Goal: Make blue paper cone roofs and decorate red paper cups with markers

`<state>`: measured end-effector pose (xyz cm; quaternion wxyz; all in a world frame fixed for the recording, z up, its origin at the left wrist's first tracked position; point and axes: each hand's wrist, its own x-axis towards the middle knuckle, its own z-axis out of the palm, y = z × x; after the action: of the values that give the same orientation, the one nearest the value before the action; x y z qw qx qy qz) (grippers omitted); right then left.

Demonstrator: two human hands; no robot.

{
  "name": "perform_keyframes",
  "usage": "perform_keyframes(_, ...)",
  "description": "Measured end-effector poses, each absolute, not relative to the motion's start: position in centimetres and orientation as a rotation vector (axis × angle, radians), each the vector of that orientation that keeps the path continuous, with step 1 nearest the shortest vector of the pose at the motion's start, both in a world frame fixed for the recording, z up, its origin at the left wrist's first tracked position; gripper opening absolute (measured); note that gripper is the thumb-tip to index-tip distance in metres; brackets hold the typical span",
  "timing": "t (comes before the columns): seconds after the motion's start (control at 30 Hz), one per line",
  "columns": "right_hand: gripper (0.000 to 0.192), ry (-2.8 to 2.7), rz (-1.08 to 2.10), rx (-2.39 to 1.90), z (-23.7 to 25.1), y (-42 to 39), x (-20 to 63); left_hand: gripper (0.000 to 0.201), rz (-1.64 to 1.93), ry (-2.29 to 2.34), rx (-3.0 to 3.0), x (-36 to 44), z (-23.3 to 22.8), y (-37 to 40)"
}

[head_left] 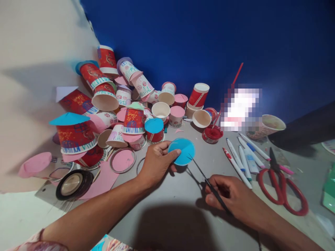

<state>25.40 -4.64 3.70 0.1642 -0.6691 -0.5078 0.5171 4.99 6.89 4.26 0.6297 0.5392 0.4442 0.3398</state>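
Observation:
My left hand (pixel 159 157) pinches a round blue paper disc (pixel 184 150), thumb on top and fingers behind its left edge. In my right hand (pixel 222 191) is a slim pair of black-handled scissors (pixel 206 178). Their thin blades point up and left, with the tips over the right part of the disc; whether they are cutting into it I cannot tell. Just behind the left hand stands a cup with a blue paper top (pixel 154 126). To the left of that hand, a metal ring (pixel 111 164) lies on pink paper (pixel 103 181).
Many decorated paper cups (pixel 77 137) are heaped at the back left. A roll of tape (pixel 74 184) lies at the left. On the right are a red paint pot (pixel 212 134) with a brush, several markers (pixel 237 164), large red-handled scissors (pixel 282 191) and a tilted cup (pixel 273 125).

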Motion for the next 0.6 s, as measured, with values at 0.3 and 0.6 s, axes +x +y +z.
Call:
perform_keyframes(0.3,0.036,-1.443,1.461,-1.898,3.57,-4.66,25.0,0.03,0.774,0.998,1.168,5.28,5.08,6.48)
perform_keyframes(0.6,0.04,-1.456,1.408,-1.903,3.01,-4.67,25.34,0.052,0.759,0.965,1.065,5.54,4.89,6.28)
